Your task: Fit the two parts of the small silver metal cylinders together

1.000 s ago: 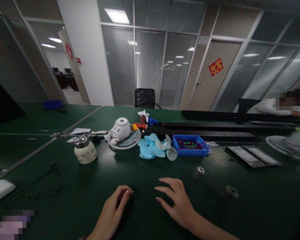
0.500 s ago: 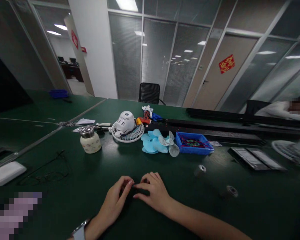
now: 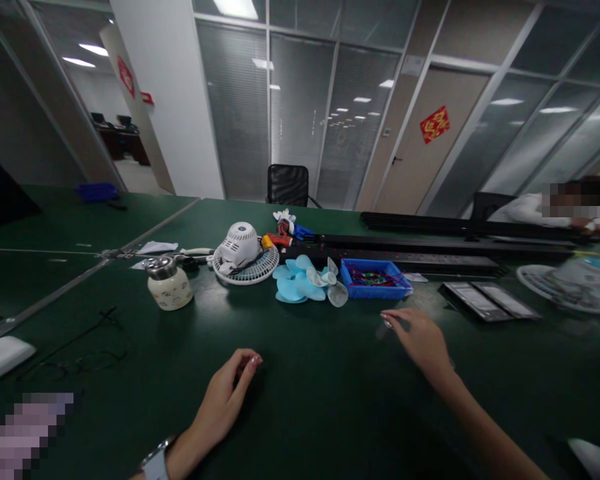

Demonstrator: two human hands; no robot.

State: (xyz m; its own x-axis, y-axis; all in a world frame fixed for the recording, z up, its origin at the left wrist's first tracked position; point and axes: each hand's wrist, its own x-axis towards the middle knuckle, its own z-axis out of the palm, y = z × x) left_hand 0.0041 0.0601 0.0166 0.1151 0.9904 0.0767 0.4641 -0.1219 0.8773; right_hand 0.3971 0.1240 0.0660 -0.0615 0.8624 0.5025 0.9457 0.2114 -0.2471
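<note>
My left hand (image 3: pixel 233 387) rests over the green table with thumb and fingers pinched together. What lies between its fingertips, if anything, is too small or hidden to make out. Further right, my right hand (image 3: pixel 420 340) has its thumb and fingertips closed at the top of a small silvery metal cylinder (image 3: pixel 383 331), which my fingers partly cover. A second such cylinder is almost wholly hidden behind my right wrist. Beyond my hands lie light-blue and clear fan blades (image 3: pixel 300 283) and a blue tray (image 3: pixel 375 293) with wires and green circuit boards.
A white fan housing on its grille (image 3: pixel 245 257), an orange power drill (image 3: pixel 280 239) and a cream jar (image 3: pixel 173 290) stand to the left. Dark flat cases (image 3: pixel 490 301) and another fan part (image 3: pixel 580 280) are at right. A person (image 3: pixel 520 208) sits across the table.
My right hand has left my left hand and moved right and forward to the nearer-to-centre metal cylinder. My left hand stays pinched in about the same place. The view has turned slightly right.
</note>
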